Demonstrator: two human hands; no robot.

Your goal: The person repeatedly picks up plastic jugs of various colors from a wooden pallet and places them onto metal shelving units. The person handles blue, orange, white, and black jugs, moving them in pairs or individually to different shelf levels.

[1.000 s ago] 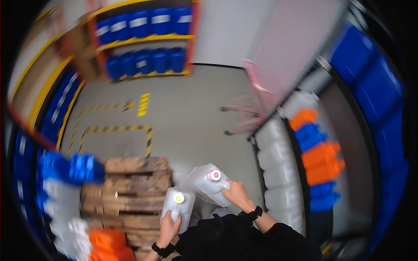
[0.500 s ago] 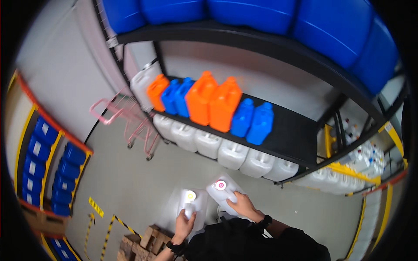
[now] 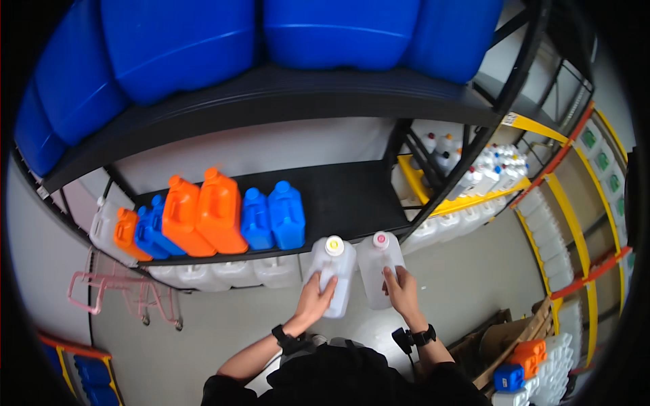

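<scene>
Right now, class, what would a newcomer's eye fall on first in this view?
Probably the huge blue containers across the top of the view. Next, two big orange jugs on the lower black shelf, left of centre. In the middle, the left hand grips a whitish jug, the right hand another.

Left of lower centre in the frame, the left forearm (image 3: 252, 360) slants up and rightward to the left hand (image 3: 316, 298), curled in a grip, thumb toward the right. The right forearm (image 3: 437, 352) slants up and leftward to the right hand (image 3: 401, 287), likewise curled, slightly higher, apart from the left.
</scene>
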